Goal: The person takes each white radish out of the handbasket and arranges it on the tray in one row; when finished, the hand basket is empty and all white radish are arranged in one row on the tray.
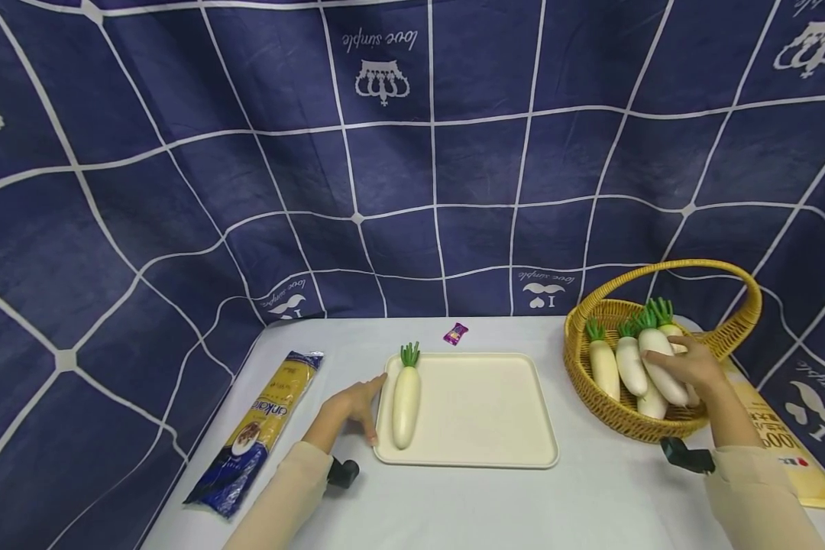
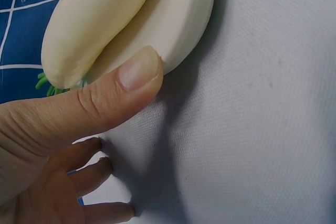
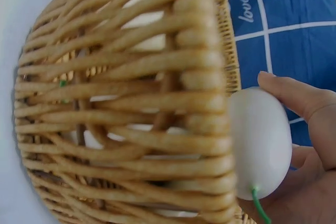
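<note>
My right hand (image 1: 694,367) grips a white radish (image 1: 662,368) with green leaves, thumb on one side and fingers on the other. The radish lies over others in a wicker basket (image 1: 635,429). In the right wrist view, the rounded end of this radish (image 3: 262,145) shows past the basket wall. At the left edge of a cream tray (image 1: 481,412), my left hand (image 1: 351,405) has its fingers spread and relaxed, holding nothing. Its thumb (image 2: 123,80) is right at the tray's rim in the left wrist view. One radish (image 1: 406,405) lies lengthwise along the tray's left side.
Several more radishes (image 1: 603,368) fill the basket, whose handle (image 1: 667,266) arches above them. Behind the tray lies a small purple packet (image 1: 456,334). A blue and gold pasta-like bag (image 1: 257,431) is on the left, and a yellow package (image 1: 770,428) lies partly under my right arm.
</note>
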The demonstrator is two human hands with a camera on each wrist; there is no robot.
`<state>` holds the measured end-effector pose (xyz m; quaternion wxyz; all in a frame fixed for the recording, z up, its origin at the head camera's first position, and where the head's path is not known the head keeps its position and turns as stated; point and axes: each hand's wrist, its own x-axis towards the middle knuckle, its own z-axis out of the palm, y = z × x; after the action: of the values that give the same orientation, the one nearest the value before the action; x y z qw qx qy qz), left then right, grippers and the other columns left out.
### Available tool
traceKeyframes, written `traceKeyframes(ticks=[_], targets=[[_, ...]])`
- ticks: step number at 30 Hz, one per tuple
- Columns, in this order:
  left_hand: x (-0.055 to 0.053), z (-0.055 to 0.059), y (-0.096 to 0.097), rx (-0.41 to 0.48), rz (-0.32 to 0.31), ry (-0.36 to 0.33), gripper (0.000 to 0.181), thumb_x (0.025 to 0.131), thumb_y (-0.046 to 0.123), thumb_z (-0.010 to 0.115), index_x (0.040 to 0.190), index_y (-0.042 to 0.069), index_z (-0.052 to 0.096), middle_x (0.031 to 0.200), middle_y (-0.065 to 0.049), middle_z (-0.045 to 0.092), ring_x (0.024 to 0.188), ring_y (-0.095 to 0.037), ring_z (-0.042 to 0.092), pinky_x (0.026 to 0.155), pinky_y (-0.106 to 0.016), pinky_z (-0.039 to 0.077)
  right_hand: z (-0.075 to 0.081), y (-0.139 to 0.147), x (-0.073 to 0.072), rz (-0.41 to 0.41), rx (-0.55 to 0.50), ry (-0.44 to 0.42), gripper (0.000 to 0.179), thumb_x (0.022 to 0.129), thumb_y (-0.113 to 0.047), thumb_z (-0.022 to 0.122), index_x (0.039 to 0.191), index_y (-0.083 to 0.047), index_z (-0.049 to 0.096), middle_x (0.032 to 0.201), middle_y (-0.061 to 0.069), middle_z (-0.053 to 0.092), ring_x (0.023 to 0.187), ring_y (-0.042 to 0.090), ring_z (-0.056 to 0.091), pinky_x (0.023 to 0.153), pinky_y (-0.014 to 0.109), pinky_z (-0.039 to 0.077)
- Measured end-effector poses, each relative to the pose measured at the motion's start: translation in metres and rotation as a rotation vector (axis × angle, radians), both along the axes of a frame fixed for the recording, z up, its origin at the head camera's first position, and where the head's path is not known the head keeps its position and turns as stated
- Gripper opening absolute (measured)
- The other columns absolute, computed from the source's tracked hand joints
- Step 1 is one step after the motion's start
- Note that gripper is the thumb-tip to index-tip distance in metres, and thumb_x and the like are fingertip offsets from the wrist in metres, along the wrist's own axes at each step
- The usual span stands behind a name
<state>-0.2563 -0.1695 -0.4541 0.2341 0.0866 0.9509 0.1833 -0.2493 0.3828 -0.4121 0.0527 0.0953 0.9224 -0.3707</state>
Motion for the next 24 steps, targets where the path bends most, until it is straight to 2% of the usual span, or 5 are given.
traceKeyframes(ticks=[3, 7, 12, 19, 24], targets=[[0.0, -0.001, 0.001, 0.003, -0.005, 0.0, 0.123, 0.045, 0.014, 0.092, 0.148, 0.004, 0.025, 0.148, -0.022, 0.033, 0.136, -0.041, 0.029, 0.112, -0.052, 0.026, 0.002, -0.004, 0.001, -0.001, -0.032, 0.038, 0.088, 0.091, -0.044, 0.052, 0.138, 0.021, 0.014, 0.124, 0.048, 0.033, 0.104, 0.054, 0.048, 0.07, 0.037, 0.053], [0.001, 0.0, 0.001, 0.003, -0.008, -0.001, 0.122, 0.046, 0.013, 0.092, 0.148, 0.003, 0.025, 0.148, -0.023, 0.033, 0.136, -0.042, 0.029, 0.112, -0.053, 0.026, 0.005, -0.011, 0.005, 0.007, -0.059, 0.083, 0.089, 0.091, -0.044, 0.053, 0.139, 0.02, 0.014, 0.124, 0.048, 0.034, 0.105, 0.055, 0.047, 0.066, 0.03, 0.051], [0.001, -0.001, 0.001, 0.007, -0.005, 0.003, 0.123, 0.045, 0.013, 0.092, 0.148, 0.004, 0.026, 0.147, -0.023, 0.034, 0.135, -0.042, 0.029, 0.112, -0.053, 0.026, 0.008, -0.022, 0.012, 0.018, -0.105, 0.118, 0.087, 0.092, -0.042, 0.053, 0.141, 0.018, 0.013, 0.124, 0.049, 0.034, 0.106, 0.054, 0.048, 0.063, 0.028, 0.052], [0.0, -0.002, 0.001, -0.006, -0.011, 0.006, 0.122, 0.045, 0.014, 0.092, 0.148, 0.004, 0.026, 0.147, -0.022, 0.034, 0.135, -0.041, 0.03, 0.112, -0.053, 0.026, 0.007, -0.032, 0.023, 0.006, -0.142, 0.11, 0.089, 0.091, -0.043, 0.055, 0.143, 0.014, 0.01, 0.125, 0.048, 0.036, 0.094, 0.04, 0.057, 0.062, 0.028, 0.052], [0.0, -0.002, 0.0, -0.006, -0.007, 0.003, 0.123, 0.045, 0.015, 0.092, 0.148, 0.004, 0.026, 0.147, -0.022, 0.034, 0.135, -0.042, 0.029, 0.112, -0.053, 0.026, 0.002, -0.038, 0.032, -0.009, -0.136, 0.11, 0.09, 0.091, -0.045, 0.054, 0.144, 0.013, 0.01, 0.125, 0.046, 0.038, 0.097, 0.042, 0.057, 0.063, 0.028, 0.051]])
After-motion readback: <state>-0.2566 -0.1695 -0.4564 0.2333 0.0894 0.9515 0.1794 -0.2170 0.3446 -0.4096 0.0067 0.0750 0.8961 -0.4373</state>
